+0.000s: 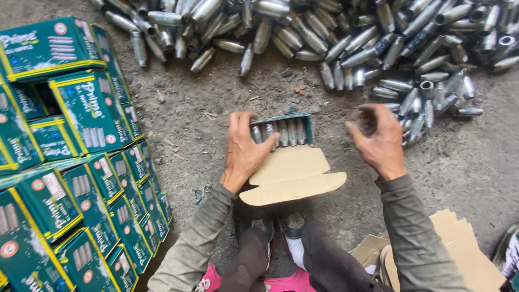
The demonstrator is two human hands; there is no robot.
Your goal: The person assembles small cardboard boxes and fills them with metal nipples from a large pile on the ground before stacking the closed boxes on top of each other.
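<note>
A small green cardboard box (308, 125) lies open on the ground in front of me, its brown lid flap (292, 173) folded toward me. A row of short silver threaded metal pipe pieces (281, 133) fills it. My left hand (243, 148) rests on the box's left edge, fingers over the flap. My right hand (378, 138) hovers to the right of the box, fingers curled, slightly blurred; whether it holds anything is unclear. It is near loose silver pipe pieces (416, 103).
A large heap of silver pipe pieces (324, 32) spreads across the top. Several closed green boxes (81, 162) are stacked at left. Flattened brown cardboard (465, 254) lies at lower right. My knees and shoes (281, 238) sit just below the box on dirty concrete.
</note>
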